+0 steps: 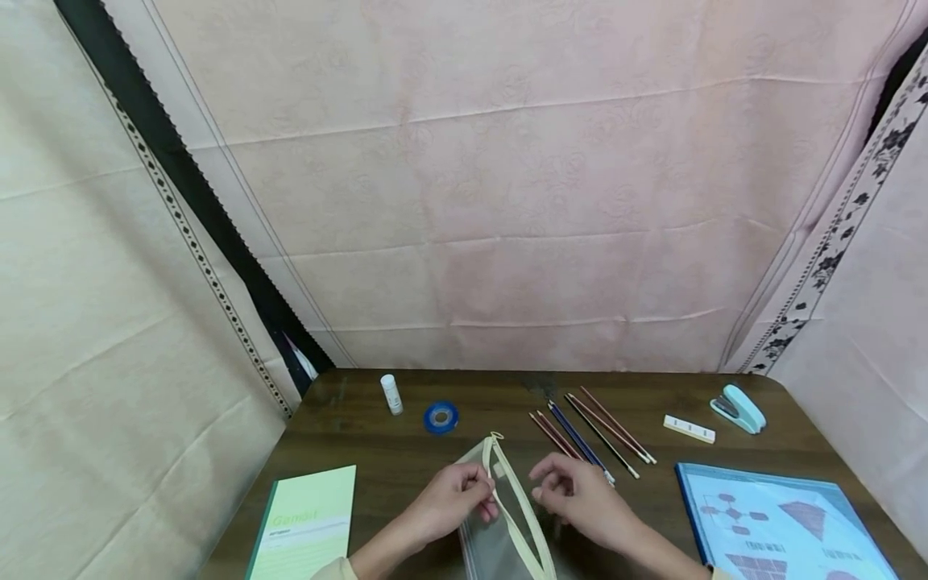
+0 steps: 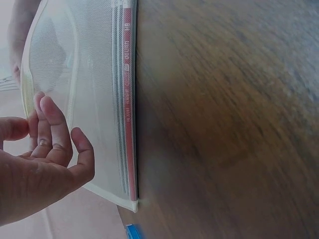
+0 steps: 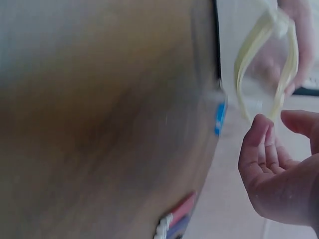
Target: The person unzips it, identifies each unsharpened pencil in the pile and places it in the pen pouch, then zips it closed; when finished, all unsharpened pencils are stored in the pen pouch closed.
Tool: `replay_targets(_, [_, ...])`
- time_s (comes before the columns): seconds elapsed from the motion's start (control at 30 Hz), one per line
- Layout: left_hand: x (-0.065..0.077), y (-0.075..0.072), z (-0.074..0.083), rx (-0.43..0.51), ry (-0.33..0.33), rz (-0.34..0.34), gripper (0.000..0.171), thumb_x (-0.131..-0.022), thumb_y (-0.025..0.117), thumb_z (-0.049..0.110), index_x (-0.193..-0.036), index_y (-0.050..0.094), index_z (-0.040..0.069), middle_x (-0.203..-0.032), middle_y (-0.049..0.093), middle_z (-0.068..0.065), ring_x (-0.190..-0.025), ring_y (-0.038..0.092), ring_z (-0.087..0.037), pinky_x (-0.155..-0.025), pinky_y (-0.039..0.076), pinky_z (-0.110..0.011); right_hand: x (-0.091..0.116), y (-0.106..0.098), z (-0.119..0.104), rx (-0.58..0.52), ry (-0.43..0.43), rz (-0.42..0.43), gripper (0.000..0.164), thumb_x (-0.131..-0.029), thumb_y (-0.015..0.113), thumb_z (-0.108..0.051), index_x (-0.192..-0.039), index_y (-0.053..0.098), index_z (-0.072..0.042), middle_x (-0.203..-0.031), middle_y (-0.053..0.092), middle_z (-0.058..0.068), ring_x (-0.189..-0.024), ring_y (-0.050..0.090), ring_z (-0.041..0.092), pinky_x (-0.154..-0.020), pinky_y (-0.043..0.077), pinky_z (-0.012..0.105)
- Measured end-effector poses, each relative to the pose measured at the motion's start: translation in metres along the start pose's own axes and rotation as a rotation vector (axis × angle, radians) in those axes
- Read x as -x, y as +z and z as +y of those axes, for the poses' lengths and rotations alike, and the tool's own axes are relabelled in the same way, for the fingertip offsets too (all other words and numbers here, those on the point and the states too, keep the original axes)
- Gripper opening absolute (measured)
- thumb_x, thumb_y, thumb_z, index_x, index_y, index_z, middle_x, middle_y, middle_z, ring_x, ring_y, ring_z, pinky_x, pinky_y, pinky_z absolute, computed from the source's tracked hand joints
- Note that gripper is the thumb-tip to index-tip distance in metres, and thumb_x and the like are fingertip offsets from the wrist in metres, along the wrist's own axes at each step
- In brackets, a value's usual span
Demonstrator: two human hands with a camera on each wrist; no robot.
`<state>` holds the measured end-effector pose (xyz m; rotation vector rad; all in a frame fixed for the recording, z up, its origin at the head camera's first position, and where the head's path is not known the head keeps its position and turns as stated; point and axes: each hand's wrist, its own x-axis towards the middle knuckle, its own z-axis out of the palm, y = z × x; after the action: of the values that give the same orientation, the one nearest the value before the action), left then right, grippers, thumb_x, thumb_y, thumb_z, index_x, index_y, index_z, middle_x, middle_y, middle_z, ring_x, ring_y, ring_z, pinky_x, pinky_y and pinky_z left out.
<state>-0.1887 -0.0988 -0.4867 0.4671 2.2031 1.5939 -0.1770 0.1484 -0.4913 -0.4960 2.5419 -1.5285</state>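
My left hand (image 1: pixel 453 501) pinches the pale edge of a mesh zipper pouch (image 1: pixel 487 556) between thumb and fingers. The pouch stands up from the table with its zipped mouth spread apart. Through its mesh, in the left wrist view, a red pencil (image 2: pixel 128 99) lies along the bottom. On the other side of the mouth, my right hand (image 1: pixel 580 495) hovers with loosely bent fingers. Its thumb and fingertips are apart in the right wrist view, with nothing between them. Several pencils (image 1: pixel 580 441), dark blue, brown and black, lie on the table just beyond that hand.
A green notebook (image 1: pixel 308 515) lies at the left, a blue-edged folder (image 1: pixel 790 524) at the right. Toward the back are a glue stick (image 1: pixel 392 395), a blue tape roll (image 1: pixel 429 420), a small white block (image 1: pixel 689 428) and a mint stapler (image 1: pixel 741 409). Cloth hangs behind.
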Motion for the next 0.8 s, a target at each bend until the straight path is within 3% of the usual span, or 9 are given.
replay_targets(0.17, [0.000,0.000,0.000,0.004,0.003,0.000,0.022,-0.099,0.053,0.024,-0.089,0.063,0.007,-0.080,0.073,-0.009,-0.073,0.070,-0.019,-0.075,0.054,-0.026,-0.009,-0.021,0.011,0.074,0.015,0.131,0.015,-0.087,0.070,-0.032,-0.099,0.062,-0.030,-0.084,0.069,0.000,-0.063,0.063,0.018,-0.052,0.052,0.027])
replay_targets(0.3, [0.000,0.000,-0.001,0.014,0.000,0.000,0.023,-0.099,0.052,0.024,-0.090,0.063,0.006,-0.081,0.073,-0.010,-0.074,0.070,-0.021,-0.075,0.054,-0.026,-0.013,-0.035,0.020,0.105,0.032,0.185,0.013,-0.087,0.070,-0.031,-0.098,0.062,-0.032,-0.084,0.069,-0.004,-0.068,0.063,0.015,-0.056,0.051,0.026])
replay_targets(0.47, [0.002,0.000,-0.002,0.020,-0.009,-0.011,0.022,-0.098,0.053,0.025,-0.090,0.062,0.006,-0.079,0.072,-0.006,-0.073,0.069,-0.018,-0.074,0.054,-0.025,-0.017,-0.048,0.029,0.105,0.059,0.222,0.013,-0.088,0.069,-0.030,-0.100,0.064,-0.029,-0.087,0.068,-0.003,-0.070,0.063,0.017,-0.059,0.051,0.025])
replay_targets(0.57, [0.002,0.001,-0.003,0.022,-0.002,-0.009,0.022,-0.098,0.053,0.025,-0.090,0.062,0.006,-0.079,0.072,-0.006,-0.072,0.069,-0.018,-0.074,0.054,-0.025,-0.021,-0.056,0.037,0.163,0.064,0.255,0.016,-0.089,0.068,-0.030,-0.103,0.065,-0.025,-0.088,0.068,-0.005,-0.075,0.062,0.010,-0.066,0.050,0.023])
replay_targets(0.8, [0.001,0.001,-0.002,0.025,0.009,0.000,0.022,-0.099,0.052,0.023,-0.091,0.063,0.005,-0.082,0.073,-0.010,-0.073,0.070,-0.021,-0.074,0.055,-0.026,-0.030,-0.073,0.059,0.276,0.070,0.313,0.018,-0.090,0.068,-0.026,-0.106,0.064,-0.021,-0.091,0.068,-0.004,-0.079,0.062,0.011,-0.066,0.050,0.023])
